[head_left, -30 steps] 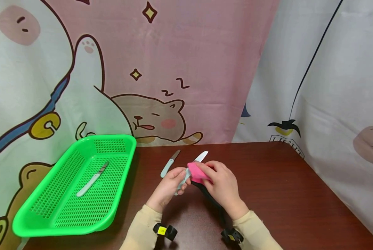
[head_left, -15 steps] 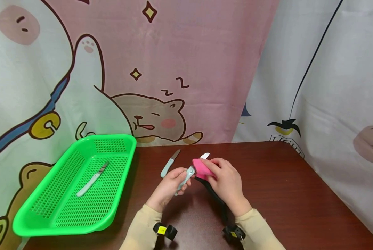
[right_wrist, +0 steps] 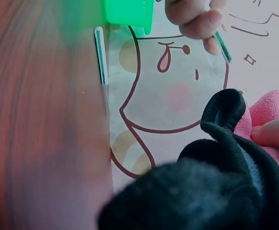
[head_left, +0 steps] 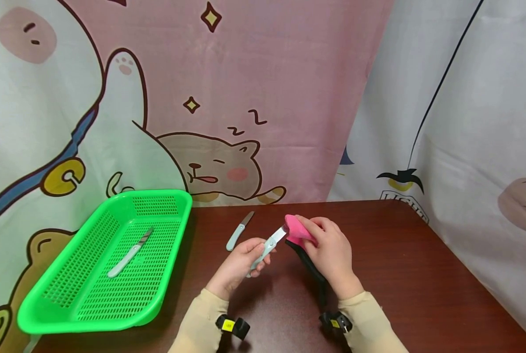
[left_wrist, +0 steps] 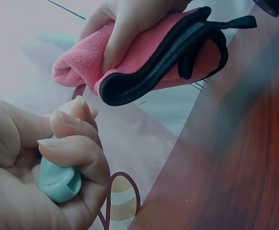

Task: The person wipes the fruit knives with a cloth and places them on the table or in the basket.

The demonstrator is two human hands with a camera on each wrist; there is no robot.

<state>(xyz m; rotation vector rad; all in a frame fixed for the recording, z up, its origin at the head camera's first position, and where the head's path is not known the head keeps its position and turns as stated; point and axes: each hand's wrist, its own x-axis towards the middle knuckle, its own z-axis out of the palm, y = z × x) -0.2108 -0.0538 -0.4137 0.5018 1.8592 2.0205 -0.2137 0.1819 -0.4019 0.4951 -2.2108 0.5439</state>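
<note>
In the head view my left hand point(head_left: 238, 267) grips the pale blue handle of a folding knife point(head_left: 264, 251), its blade slanting up to the right. Only the butt of that handle point(left_wrist: 58, 183) shows under curled fingers in the left wrist view. My right hand point(head_left: 333, 255) pinches a folded pink cloth point(head_left: 299, 230) with black edging around the blade's tip, which is hidden. The lower blade is bare. Black trim point(right_wrist: 247, 163) of the cloth hangs large in the right wrist view. Behind the left hand, a second similar knife point(head_left: 236, 237) lies unfolded on the table.
A green perforated basket point(head_left: 184, 220) stands at the left of the brown table point(head_left: 413, 274). Inside it lies another unfolded knife point(head_left: 126, 261). A printed curtain point(head_left: 289, 98) hangs behind the table's far edge.
My right hand has drawn the pink cloth up and right along the blade toward its tip, baring the part near the handle. The left hand has hardly moved.
</note>
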